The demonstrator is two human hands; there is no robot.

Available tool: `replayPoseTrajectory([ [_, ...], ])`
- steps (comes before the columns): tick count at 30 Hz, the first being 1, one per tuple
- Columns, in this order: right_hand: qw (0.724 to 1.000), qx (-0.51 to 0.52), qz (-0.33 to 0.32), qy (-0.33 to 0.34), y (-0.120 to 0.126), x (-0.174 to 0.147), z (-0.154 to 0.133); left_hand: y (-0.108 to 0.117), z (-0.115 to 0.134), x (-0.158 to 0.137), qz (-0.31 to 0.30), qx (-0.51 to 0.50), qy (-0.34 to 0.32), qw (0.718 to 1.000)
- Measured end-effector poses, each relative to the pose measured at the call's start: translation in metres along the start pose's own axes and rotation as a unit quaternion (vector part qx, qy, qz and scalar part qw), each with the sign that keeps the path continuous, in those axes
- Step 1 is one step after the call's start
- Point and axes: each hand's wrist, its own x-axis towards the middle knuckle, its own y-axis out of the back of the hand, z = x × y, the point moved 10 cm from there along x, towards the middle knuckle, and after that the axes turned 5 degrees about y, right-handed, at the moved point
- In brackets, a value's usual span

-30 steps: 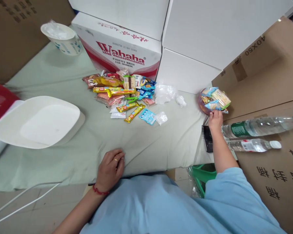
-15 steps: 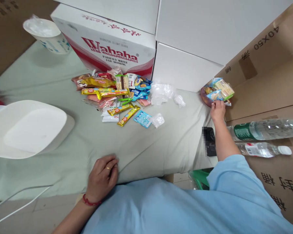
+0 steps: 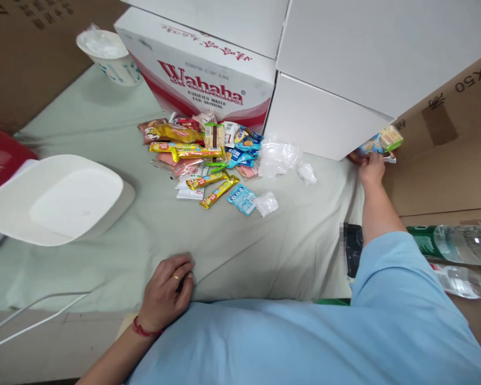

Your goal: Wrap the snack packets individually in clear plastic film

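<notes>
My left hand [image 3: 169, 289] rests on the green cloth near my body, fingers loosely curled, nothing visible in them. My right hand [image 3: 372, 168] reaches to the far right, its fingers closed at the near edge of a reddish-brown bowl [image 3: 355, 155], though the exact grip is hidden. Wrapped snacks [image 3: 388, 139] in blue and green-and-cream packets fill this bowl beside the white box. In the middle lies a pile of snacks [image 3: 200, 147], with yellow snack bars [image 3: 219, 191] in front. A light-blue packet [image 3: 241, 199] and crumpled clear wrappers [image 3: 278, 156] lie to the right of the pile.
A white tub [image 3: 108, 214] stands at left beside a red object [image 3: 4, 160]. Behind are a paper cup [image 3: 122, 69], a Wahaha carton [image 3: 212, 91] and white boxes [image 3: 324, 112]. At right are a black tray [image 3: 353, 248], plastic bottles [image 3: 460, 243] and cardboard [image 3: 457, 166].
The snack bowl has moved farther back, partly behind the white box, with my right hand at it. My left hand stays in place. The view has shifted.
</notes>
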Motion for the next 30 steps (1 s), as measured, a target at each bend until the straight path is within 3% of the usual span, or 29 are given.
replayPoseTrajectory([
  [4, 0.998, 0.033, 0.052, -0.012, 0.002, -0.011, -0.009, 0.002, -0.002, -0.001, 0.009, -0.015, 0.005, 1.0],
  [8, 0.992, 0.072, 0.106, -0.011, 0.0, -0.058, -0.036, 0.002, -0.002, -0.002, 0.009, -0.033, 0.001, 0.999],
  [10, 0.987, 0.127, 0.09, 0.033, -0.009, -0.083, -0.07, 0.002, -0.001, -0.003, 0.009, -0.04, -0.002, 0.999],
  [13, 0.978, 0.18, -0.008, 0.102, -0.029, -0.114, -0.131, 0.002, -0.001, -0.004, 0.009, -0.051, -0.001, 0.999],
  [16, 0.978, 0.182, -0.071, 0.072, -0.037, -0.136, -0.165, 0.006, -0.007, -0.006, 0.017, -0.081, 0.022, 0.996],
  [18, 0.976, 0.211, -0.048, 0.034, -0.025, -0.155, -0.179, 0.011, -0.016, -0.007, 0.028, -0.127, 0.063, 0.99],
  [20, 0.954, 0.297, -0.024, -0.001, -0.013, -0.189, -0.196, 0.013, -0.028, -0.006, 0.029, -0.184, 0.13, 0.974],
  [23, 0.871, 0.482, -0.075, -0.062, -0.014, -0.265, -0.239, -0.003, -0.04, 0.001, -0.025, -0.281, 0.26, 0.924],
  [26, 0.815, 0.547, -0.178, -0.06, -0.013, -0.341, -0.298, -0.04, -0.034, 0.015, -0.109, -0.43, 0.373, 0.815],
  [28, 0.792, 0.563, -0.234, -0.034, -0.008, -0.373, -0.33, -0.06, -0.023, 0.03, -0.137, -0.507, 0.396, 0.753],
  [30, 0.775, 0.574, -0.262, -0.022, -0.003, -0.385, -0.344, -0.072, -0.015, 0.045, -0.147, -0.557, 0.385, 0.721],
])
